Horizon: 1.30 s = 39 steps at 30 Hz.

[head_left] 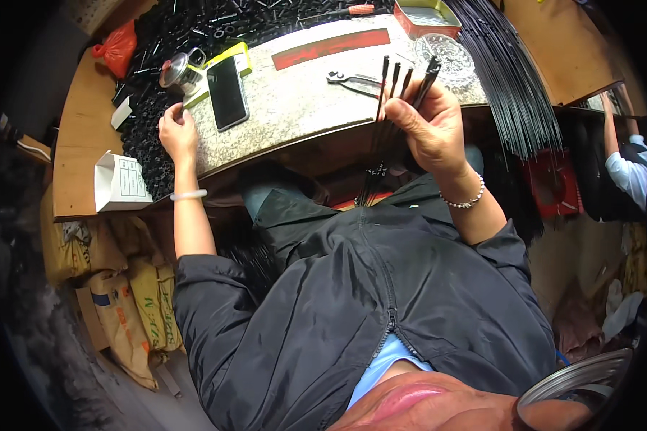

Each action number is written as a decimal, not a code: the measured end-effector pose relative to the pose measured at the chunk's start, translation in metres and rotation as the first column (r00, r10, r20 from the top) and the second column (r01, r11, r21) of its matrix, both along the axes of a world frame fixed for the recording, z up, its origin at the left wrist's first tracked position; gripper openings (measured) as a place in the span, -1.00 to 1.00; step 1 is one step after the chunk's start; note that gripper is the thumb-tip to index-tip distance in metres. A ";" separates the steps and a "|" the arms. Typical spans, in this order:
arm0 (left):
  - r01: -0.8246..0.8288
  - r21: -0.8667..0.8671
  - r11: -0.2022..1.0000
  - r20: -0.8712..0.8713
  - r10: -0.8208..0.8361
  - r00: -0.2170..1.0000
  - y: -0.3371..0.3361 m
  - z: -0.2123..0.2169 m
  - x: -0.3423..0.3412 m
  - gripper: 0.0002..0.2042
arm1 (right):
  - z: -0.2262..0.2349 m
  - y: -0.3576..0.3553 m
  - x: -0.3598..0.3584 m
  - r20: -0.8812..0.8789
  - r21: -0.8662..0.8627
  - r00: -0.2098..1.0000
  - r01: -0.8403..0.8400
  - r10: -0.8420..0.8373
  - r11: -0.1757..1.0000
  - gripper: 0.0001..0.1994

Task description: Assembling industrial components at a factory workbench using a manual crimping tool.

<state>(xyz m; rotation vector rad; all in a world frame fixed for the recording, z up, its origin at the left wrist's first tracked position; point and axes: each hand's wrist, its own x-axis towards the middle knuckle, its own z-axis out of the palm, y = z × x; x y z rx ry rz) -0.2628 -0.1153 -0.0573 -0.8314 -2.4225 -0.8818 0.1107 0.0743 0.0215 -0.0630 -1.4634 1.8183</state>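
Right hand (438, 129) up over the table's near edge, thumb and fingers pinched on a loose bunch of thin black rods (385, 133). Rods: straight, slim, dark; upper ends thicker, sleeve-like, fanned into separate tips above the thumb; lower lengths run down past the table edge, close together, toward the seated person's lap. Exact count hard to get, they overlap. Left hand (178, 136) over on the other side, fingertips drawn together at the edge of a pile of small black tubular parts (140, 154); something dark shows at the fingertips, can't tell whether it's gripped. Black smartphone (227, 93) lies just beside that hand, lidded clear pot (187, 72) just beyond. Pincers (356, 81) lie behind the held rods, clear patterned dish (449, 61) behind the right hand. Big bundle of similar black rods (514, 93) hangs over the table edge, farther right.
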 end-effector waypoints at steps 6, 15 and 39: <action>0.222 0.917 0.332 0.303 -0.940 0.156 0.070 0.111 0.160 -0.70 | 0.000 -0.006 -0.002 -0.004 0.000 0.998 -0.057 0.057 0.998 -0.89; 0.290 0.947 0.135 0.227 -0.922 -0.313 0.111 0.146 0.214 -0.71 | -0.009 -0.014 -0.008 0.010 -0.104 0.997 -0.075 0.076 0.992 -0.86; 0.356 0.916 0.187 0.299 -0.908 -0.293 0.109 0.150 0.238 -0.72 | -0.006 -0.015 -0.007 0.050 -0.101 0.992 -0.113 0.119 0.988 -0.87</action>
